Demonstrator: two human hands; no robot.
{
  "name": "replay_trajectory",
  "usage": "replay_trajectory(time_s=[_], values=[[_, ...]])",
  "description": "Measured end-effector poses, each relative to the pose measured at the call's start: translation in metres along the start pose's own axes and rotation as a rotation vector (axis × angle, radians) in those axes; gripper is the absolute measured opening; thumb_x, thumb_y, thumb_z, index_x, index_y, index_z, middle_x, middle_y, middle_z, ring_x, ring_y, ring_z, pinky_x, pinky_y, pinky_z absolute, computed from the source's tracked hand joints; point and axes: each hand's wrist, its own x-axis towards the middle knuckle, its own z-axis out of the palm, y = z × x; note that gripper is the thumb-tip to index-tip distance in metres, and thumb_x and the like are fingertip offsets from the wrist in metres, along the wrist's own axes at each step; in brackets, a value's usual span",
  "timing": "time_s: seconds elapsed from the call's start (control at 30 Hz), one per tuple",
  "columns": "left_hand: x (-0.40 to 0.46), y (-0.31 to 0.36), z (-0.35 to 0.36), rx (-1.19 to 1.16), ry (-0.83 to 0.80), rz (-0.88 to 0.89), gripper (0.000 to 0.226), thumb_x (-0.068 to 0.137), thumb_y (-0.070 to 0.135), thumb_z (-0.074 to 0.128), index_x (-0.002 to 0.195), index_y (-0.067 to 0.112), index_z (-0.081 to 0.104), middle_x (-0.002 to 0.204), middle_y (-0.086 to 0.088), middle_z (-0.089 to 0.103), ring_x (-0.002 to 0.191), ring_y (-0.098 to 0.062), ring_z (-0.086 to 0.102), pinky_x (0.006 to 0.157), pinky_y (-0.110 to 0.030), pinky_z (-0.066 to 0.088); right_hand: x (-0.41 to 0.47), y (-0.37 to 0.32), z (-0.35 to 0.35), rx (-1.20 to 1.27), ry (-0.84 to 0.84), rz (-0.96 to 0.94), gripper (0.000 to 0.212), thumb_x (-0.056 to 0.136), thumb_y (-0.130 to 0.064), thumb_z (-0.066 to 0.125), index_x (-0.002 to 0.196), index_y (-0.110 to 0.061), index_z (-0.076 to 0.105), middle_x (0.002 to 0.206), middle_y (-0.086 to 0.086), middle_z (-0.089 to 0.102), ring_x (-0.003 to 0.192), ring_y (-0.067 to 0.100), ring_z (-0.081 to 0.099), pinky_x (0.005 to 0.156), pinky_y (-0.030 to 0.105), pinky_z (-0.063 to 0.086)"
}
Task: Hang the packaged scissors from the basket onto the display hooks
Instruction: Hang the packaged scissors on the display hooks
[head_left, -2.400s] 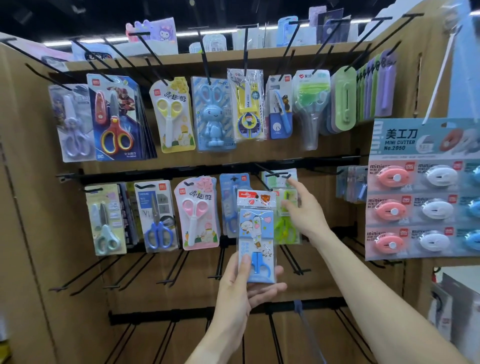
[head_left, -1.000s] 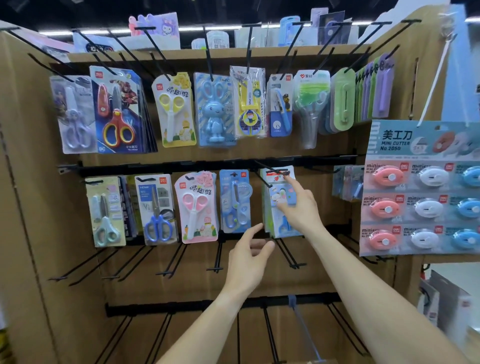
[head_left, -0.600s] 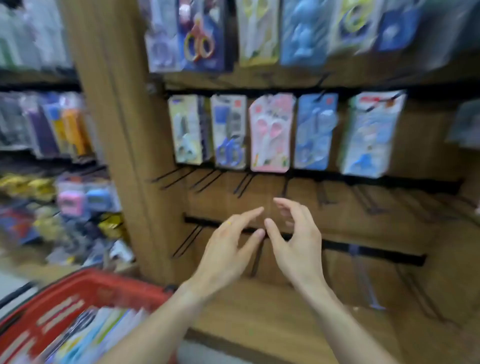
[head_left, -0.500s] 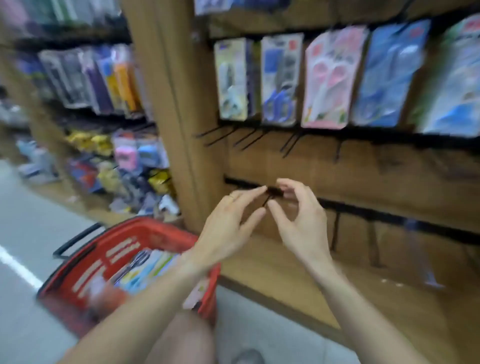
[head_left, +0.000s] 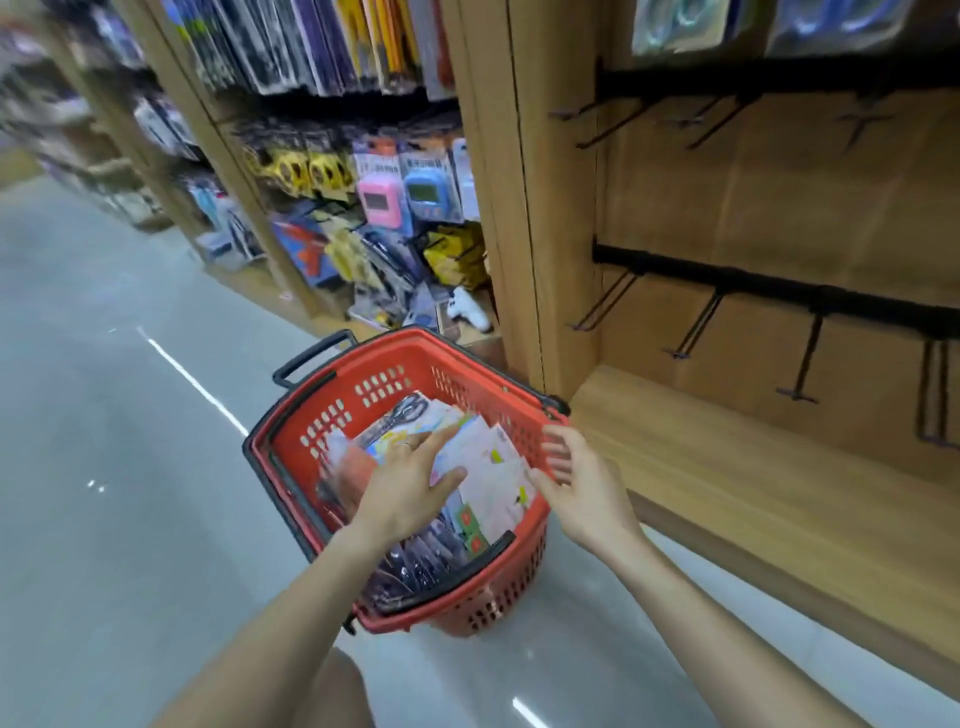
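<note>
— Grey polished floor (head_left: 130, 467) ran under a red plastic basket (head_left: 374, 387) with slotted walls and black handles. What lay inside?

— Flat packaged scissors (head_left: 488, 467), pale card and clear film, piled loosely; one dark pair (head_left: 408, 408) showed near the basket's far wall. Print on them was too blurred to read.

— And the hands?

— The left hand (head_left: 410, 483) lay over the pile, fingers spread and nearly straight, gripping nothing. The right hand (head_left: 576, 483) hovered at the basket's right rim, fingers loosely opened, empty.

— Beyond the basket?

— To its right, a wooden display panel (head_left: 779, 208) carried black rails with bare wire display hooks (head_left: 696, 327). Behind it, shelves of blurred stationery packets (head_left: 384, 192), pink and blue among them.
</note>
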Motion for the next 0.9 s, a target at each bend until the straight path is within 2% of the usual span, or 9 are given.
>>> replay_trajectory(time_s=[0.2,0.3,0.37,0.43,0.5,0.57,0.67,0.77,0.9], values=[[0.013,-0.038,0.027,0.163,-0.171,-0.049,0.105,0.081,0.078,0.068,0.164,0.031,0.026,0.163,-0.009,0.036,0.148,-0.032,0.037,0.116,-0.046,0.040,0.022,0.012,0.045,-0.223,-0.112,0.102,0.053,0.094,-0.012,0.066,0.144,-0.022,0.052,0.132,0.004,0.067,0.119,0.022,0.066,0.102,0.041,0.054],[0.017,-0.043,0.044,0.329,-0.154,-0.027,0.139,0.053,0.101,0.055,0.164,0.024,0.022,0.160,-0.008,0.035,0.149,-0.032,0.031,0.117,-0.048,0.035,0.042,-0.002,0.062,-0.446,-0.243,0.189,0.049,0.090,0.001,0.058,0.138,-0.008,0.049,0.123,0.016,0.067,0.116,0.034,0.066,0.084,0.038,0.053],[0.022,-0.041,0.054,0.399,-0.129,-0.015,0.146,0.053,0.099,0.059,0.164,0.013,0.016,0.158,-0.012,0.032,0.148,-0.035,0.028,0.116,-0.048,0.035,0.060,-0.016,0.079,-0.492,-0.334,0.349,0.048,0.092,0.005,0.057,0.138,0.001,0.045,0.123,0.019,0.065,0.112,0.035,0.067,0.074,0.035,0.049],[0.028,-0.040,0.061,0.422,-0.136,-0.027,0.143,0.065,0.088,0.070,0.164,0.004,0.009,0.160,-0.017,0.024,0.150,-0.039,0.023,0.119,-0.048,0.034,0.078,-0.020,0.101,-0.484,-0.379,0.521,0.055,0.095,-0.003,0.064,0.145,0.005,0.042,0.127,0.017,0.066,0.106,0.029,0.070,0.063,0.031,0.050],[0.032,-0.044,0.066,0.379,-0.137,-0.040,0.138,0.069,0.079,0.077,0.163,0.001,0.012,0.160,-0.021,0.022,0.149,-0.042,0.023,0.121,-0.047,0.033,0.091,-0.009,0.121,-0.478,-0.395,0.601,0.080,0.095,-0.002,0.063,0.160,0.001,0.018,0.136,0.020,0.061,0.113,0.031,0.068,0.064,0.031,0.052],[0.037,-0.053,0.070,0.275,-0.120,-0.036,0.123,0.070,0.070,0.083,0.156,0.002,0.027,0.156,-0.024,0.027,0.145,-0.041,0.030,0.120,-0.045,0.036,0.094,0.000,0.128,-0.567,-0.415,0.500,0.108,0.088,0.010,0.061,0.166,-0.021,-0.006,0.155,0.026,0.036,0.127,0.039,0.058,0.086,0.038,0.056],[0.041,-0.064,0.071,0.020,-0.122,-0.028,0.099,0.075,0.047,0.091,0.149,0.008,0.038,0.153,-0.020,0.029,0.135,-0.033,0.047,0.110,-0.034,0.045,0.093,0.006,0.125,-0.905,-0.522,0.196,0.121,0.085,0.013,0.063,0.163,-0.044,-0.010,0.171,0.014,-0.015,0.153,0.043,0.019,0.115,0.052,0.042],[0.043,-0.069,0.070,-0.194,-0.111,-0.031,0.093,0.076,0.032,0.093,0.151,0.013,0.041,0.151,-0.012,0.034,0.129,-0.028,0.054,0.106,-0.033,0.045,0.102,0.016,0.124,-1.115,-0.567,-0.001,0.117,0.087,-0.001,0.074,0.165,-0.031,-0.009,0.172,0.008,-0.017,0.159,0.037,0.003,0.124,0.051,0.027],[0.042,-0.074,0.071,-0.376,-0.060,0.001,0.084,0.074,0.029,0.094,0.144,0.024,0.047,0.128,0.005,0.055,0.111,-0.021,0.062,0.096,-0.037,0.053,0.116,0.020,0.122,-1.194,-0.608,-0.196,0.106,0.083,-0.020,0.083,0.162,-0.011,0.014,0.174,0.008,0.004,0.160,0.035,0.001,0.130,0.045,0.011]])
